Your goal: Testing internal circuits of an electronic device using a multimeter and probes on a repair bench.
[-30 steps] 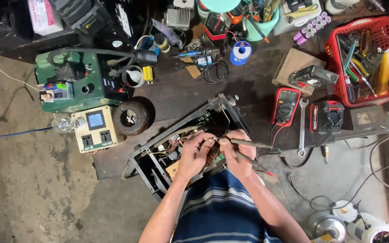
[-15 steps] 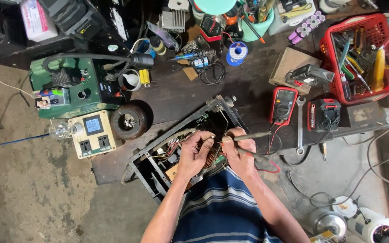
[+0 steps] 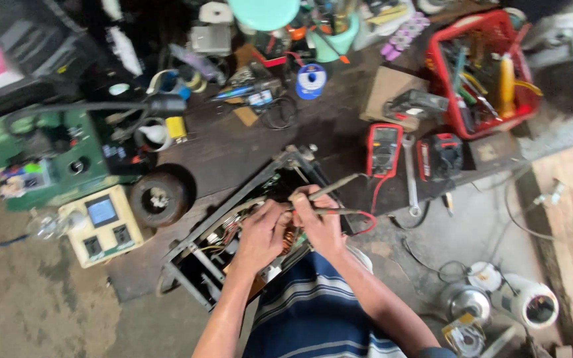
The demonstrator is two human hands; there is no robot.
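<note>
Inside open metal case (image 3: 197, 265): copper coil (image 3: 291, 237), wires, both hands (image 3: 293, 229).

Cream box's blue screen (image 3: 101, 211) (left); red multimeter's grey screen (image 3: 385, 136).

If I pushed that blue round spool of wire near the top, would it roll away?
Probably not: the blue spool seems to lie flat on its side, so it would likely slide. Stood on its rim it might roll. It looks small, so probably light to lift.
</note>
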